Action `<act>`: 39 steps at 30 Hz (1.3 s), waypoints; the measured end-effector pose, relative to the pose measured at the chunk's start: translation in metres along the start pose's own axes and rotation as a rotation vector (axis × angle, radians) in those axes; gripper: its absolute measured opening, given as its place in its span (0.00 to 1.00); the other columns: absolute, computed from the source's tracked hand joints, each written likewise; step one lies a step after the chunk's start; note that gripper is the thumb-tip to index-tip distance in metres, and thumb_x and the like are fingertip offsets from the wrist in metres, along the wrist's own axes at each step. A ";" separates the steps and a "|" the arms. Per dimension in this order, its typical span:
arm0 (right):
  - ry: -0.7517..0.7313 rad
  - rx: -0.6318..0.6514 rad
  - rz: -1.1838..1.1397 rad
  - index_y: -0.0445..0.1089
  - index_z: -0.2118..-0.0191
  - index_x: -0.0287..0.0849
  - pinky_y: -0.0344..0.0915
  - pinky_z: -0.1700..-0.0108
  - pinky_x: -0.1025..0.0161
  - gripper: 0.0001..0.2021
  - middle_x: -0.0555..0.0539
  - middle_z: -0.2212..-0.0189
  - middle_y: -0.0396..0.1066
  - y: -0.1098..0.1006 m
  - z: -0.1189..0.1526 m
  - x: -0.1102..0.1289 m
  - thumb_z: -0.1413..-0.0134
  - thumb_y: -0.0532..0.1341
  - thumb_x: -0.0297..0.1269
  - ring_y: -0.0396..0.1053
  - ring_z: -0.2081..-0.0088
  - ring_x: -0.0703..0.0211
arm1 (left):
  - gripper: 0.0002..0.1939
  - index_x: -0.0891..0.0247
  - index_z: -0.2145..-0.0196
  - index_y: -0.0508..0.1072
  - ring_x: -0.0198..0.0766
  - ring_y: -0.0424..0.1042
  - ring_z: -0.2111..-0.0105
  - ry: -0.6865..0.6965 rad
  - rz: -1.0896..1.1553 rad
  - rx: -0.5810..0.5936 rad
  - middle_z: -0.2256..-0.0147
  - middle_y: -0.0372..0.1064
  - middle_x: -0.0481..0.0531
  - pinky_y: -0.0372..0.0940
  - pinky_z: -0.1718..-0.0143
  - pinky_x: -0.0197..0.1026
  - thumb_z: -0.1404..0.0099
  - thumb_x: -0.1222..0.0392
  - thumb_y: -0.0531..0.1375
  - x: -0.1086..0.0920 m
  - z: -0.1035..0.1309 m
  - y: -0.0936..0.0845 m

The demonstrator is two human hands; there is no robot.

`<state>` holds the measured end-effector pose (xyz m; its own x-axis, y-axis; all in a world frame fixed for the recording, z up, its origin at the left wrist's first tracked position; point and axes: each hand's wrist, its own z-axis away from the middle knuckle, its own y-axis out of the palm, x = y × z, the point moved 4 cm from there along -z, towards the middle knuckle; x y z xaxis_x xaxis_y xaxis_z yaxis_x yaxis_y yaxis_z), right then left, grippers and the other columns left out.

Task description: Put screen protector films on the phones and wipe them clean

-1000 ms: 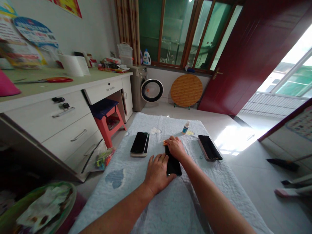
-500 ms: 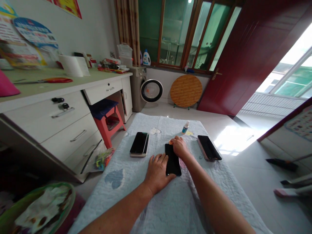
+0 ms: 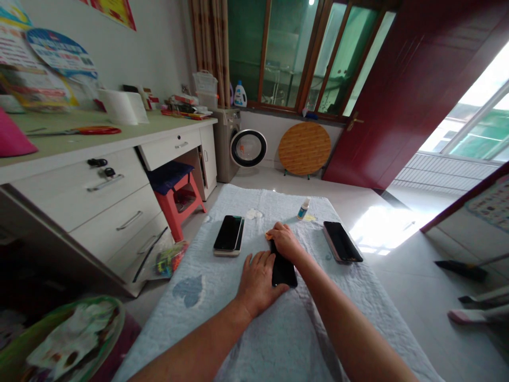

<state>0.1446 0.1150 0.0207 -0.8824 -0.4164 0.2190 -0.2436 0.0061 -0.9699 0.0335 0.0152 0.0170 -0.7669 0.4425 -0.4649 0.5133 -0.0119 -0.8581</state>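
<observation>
A black smartphone (image 3: 283,271) lies screen up on the cloth-covered table in front of me. My left hand (image 3: 258,278) steadies it, fingers along its left edge and thumb at its near end. Over the phone's far end, my right hand (image 3: 284,241) presses a small orange cloth (image 3: 269,235), mostly hidden under the fingers. To the left, two stacked phones (image 3: 228,234) rest with a dark screen on top. On the right lies another stack of phones (image 3: 342,241). A small spray bottle (image 3: 304,208) with a blue label stands beyond my right hand.
A pale blue quilted cloth (image 3: 222,329) covers the table. At left are a white desk (image 3: 167,132), a red stool (image 3: 178,199) and a waste bin (image 3: 123,323) with crumpled tissue. A washing machine (image 3: 226,151) with its door open and a round wooden tabletop (image 3: 305,148) stand behind.
My right hand has slid left across the phone's far end with the orange cloth, which now reaches past the left corner. My left hand stays in place on the phone.
</observation>
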 end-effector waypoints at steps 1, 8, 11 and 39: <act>-0.008 0.003 -0.018 0.76 0.54 0.41 0.55 0.52 0.63 0.16 0.43 0.59 0.69 -0.001 0.003 0.001 0.37 0.51 0.27 0.63 0.59 0.59 | 0.36 0.64 0.47 0.64 0.57 0.64 0.46 -0.010 0.004 -0.014 0.49 0.67 0.61 0.52 0.41 0.62 0.48 0.43 0.66 0.001 0.000 0.001; -0.094 0.049 -0.144 0.77 0.64 0.44 0.56 0.56 0.65 0.11 0.48 0.65 0.65 -0.009 0.040 0.023 0.39 0.56 0.28 0.60 0.60 0.60 | 0.52 0.64 0.38 0.48 0.58 0.61 0.44 -0.002 0.062 -0.199 0.43 0.58 0.65 0.58 0.44 0.59 0.54 0.46 0.69 0.008 0.005 0.010; -0.126 0.082 -0.169 0.77 0.64 0.45 0.57 0.57 0.65 0.09 0.49 0.66 0.64 -0.010 0.059 0.032 0.41 0.58 0.29 0.59 0.62 0.61 | 0.54 0.65 0.37 0.44 0.60 0.59 0.42 -0.034 0.045 -0.188 0.42 0.55 0.67 0.56 0.42 0.60 0.53 0.48 0.69 0.010 0.005 0.013; 0.005 0.008 -0.051 0.76 0.55 0.43 0.57 0.53 0.66 0.16 0.44 0.61 0.68 -0.009 0.004 0.000 0.38 0.52 0.27 0.64 0.59 0.60 | 0.55 0.64 0.36 0.40 0.59 0.55 0.40 -0.021 0.013 -0.122 0.39 0.52 0.67 0.52 0.40 0.60 0.50 0.46 0.68 0.009 0.004 0.012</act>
<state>0.1481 0.1114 0.0289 -0.8708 -0.4115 0.2690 -0.2852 -0.0227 -0.9582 0.0316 0.0151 0.0015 -0.7671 0.4238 -0.4816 0.5654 0.0920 -0.8197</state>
